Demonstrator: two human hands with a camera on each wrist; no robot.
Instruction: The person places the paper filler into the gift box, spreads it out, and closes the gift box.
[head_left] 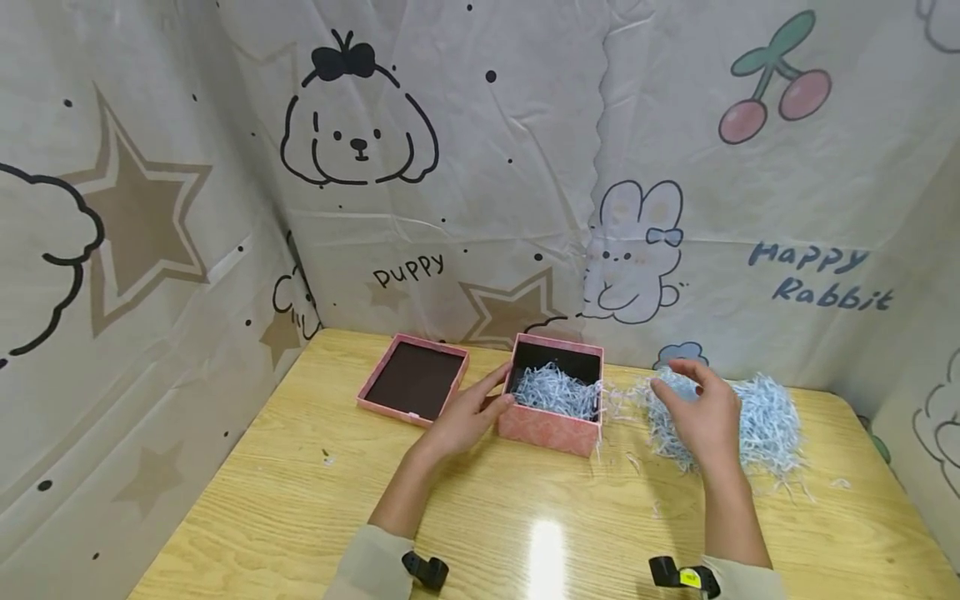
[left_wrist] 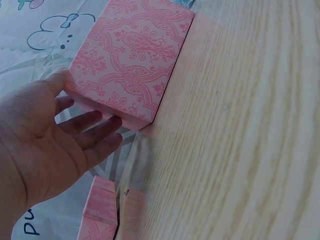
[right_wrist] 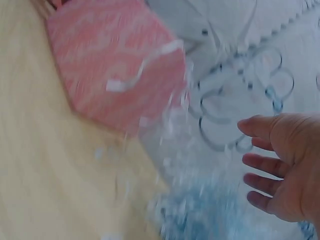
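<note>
A pink patterned box, without its lid, stands near the back of the table. Pale blue shredded paper lies inside it. My left hand rests against the box's left side, thumb at the near corner; the left wrist view shows its fingers loosely extended against the pink wall. To the right, my right hand hovers over a larger pile of blue shredded paper. Nothing shows between its thumb and fingers, which are relaxed and apart. The right wrist view is blurred.
The pink lid, dark inside, lies left of the box. Loose paper strands trail between the box and the pile, some over the box's right edge. A printed cloth hangs behind the wooden table.
</note>
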